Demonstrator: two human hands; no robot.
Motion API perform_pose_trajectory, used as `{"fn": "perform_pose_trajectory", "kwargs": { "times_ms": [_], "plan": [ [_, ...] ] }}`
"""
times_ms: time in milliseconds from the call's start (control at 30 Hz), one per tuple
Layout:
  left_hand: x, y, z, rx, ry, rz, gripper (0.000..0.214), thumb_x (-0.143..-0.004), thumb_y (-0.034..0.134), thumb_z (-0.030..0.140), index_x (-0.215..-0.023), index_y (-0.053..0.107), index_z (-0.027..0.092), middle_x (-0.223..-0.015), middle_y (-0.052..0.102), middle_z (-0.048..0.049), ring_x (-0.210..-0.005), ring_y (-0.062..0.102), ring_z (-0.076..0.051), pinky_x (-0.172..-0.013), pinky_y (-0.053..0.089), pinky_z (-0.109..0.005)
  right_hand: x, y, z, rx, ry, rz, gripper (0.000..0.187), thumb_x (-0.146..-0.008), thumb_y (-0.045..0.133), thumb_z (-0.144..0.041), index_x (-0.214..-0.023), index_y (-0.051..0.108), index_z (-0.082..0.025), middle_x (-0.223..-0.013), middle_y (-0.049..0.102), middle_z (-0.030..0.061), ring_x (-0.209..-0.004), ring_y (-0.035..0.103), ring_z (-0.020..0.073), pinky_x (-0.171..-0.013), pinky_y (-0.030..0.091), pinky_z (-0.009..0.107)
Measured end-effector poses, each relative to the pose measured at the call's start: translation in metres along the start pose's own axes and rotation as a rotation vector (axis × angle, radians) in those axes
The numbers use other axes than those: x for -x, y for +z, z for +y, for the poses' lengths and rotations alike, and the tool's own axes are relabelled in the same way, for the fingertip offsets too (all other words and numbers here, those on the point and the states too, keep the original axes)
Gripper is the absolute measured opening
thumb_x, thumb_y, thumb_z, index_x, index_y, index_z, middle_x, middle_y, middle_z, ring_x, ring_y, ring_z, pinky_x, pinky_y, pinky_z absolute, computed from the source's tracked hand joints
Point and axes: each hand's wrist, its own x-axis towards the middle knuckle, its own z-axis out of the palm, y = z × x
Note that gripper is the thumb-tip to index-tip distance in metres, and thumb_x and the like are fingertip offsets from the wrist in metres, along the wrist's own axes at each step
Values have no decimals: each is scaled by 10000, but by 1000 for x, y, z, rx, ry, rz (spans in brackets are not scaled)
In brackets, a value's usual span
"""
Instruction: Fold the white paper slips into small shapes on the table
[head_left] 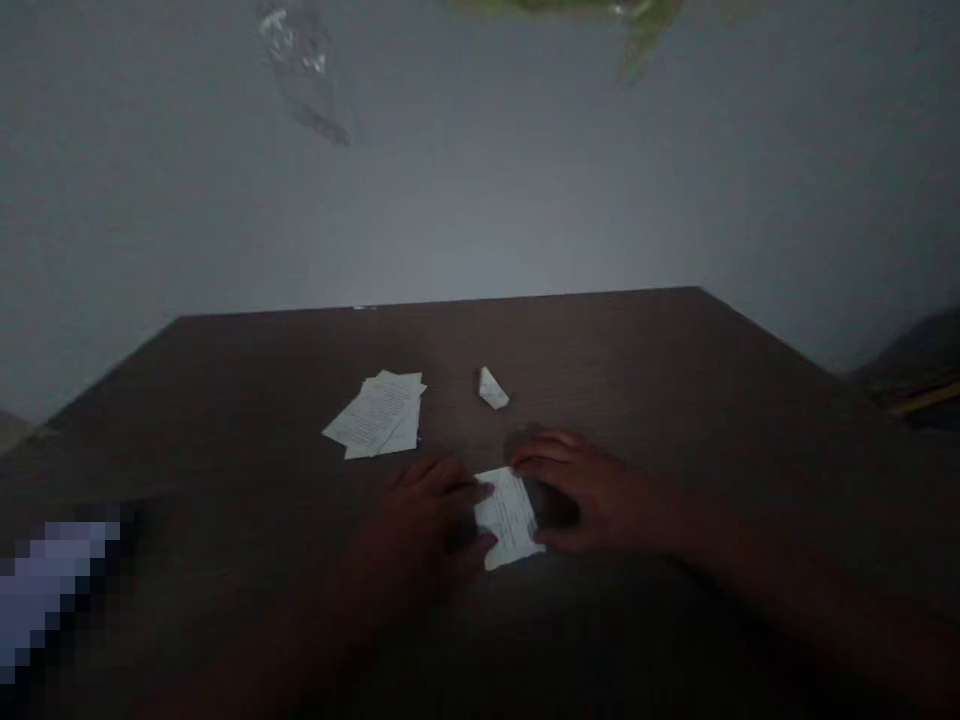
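A small piece of printed paper (510,520) lies on the table in front of me, its lower edge uneven. My left hand (435,515) is at its left side, with a fingertip and the thumb on the paper and a gap between them. From the right, my right hand (589,495) holds the opposite side, fingers at the top corner and thumb near the lower corner. Beyond my hands stands or lies a small folded paper piece (493,388). Left of it is a loose stack of printed paper pieces (379,412), overlapping at different angles.
The brown wooden table (600,350) reaches back to a pale wall (480,200). A pixelated bright object (60,580) is at the lower left. A clear plastic item (304,65) shows against the wall. Dark things lie beyond the table's right edge. The light is dim.
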Motion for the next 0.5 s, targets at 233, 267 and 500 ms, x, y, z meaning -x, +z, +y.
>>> {"fn": "perform_pose_trajectory", "kwargs": {
  "times_ms": [233, 267, 500],
  "plan": [
    [8, 13, -30, 18, 70, 151, 584, -956, 913, 261, -1502, 711, 224, -1523, 737, -158, -1397, 702, -396, -1194, 589, -632, 5, 0, -1, 36, -53, 18, 631, -998, 909, -442, -1535, 715, -173, -1594, 691, 202, -1517, 595, 392, -1305, 468, 598],
    [9, 14, -32, 29, 73, 165, 523, -955, 906, 245, -1447, 731, 218, -1498, 742, -155, -1374, 713, -387, -1169, 609, -609, 5, 0, -3, 43, -67, 25, 587, -1016, 893, -438, -1515, 732, -173, -1576, 699, 202, -1498, 607, 389, -1295, 477, 599],
    [16, 16, -33, -38, 206, 148, 308, -1043, 693, 102, -1288, 802, 255, -1334, 802, -86, -1280, 742, -329, -1110, 638, -530, 2, 4, -11, 134, -95, 49, 358, -1102, 796, -357, -1399, 799, -157, -1454, 745, 198, -1405, 647, 384, -1234, 531, 592]
  ]
}}
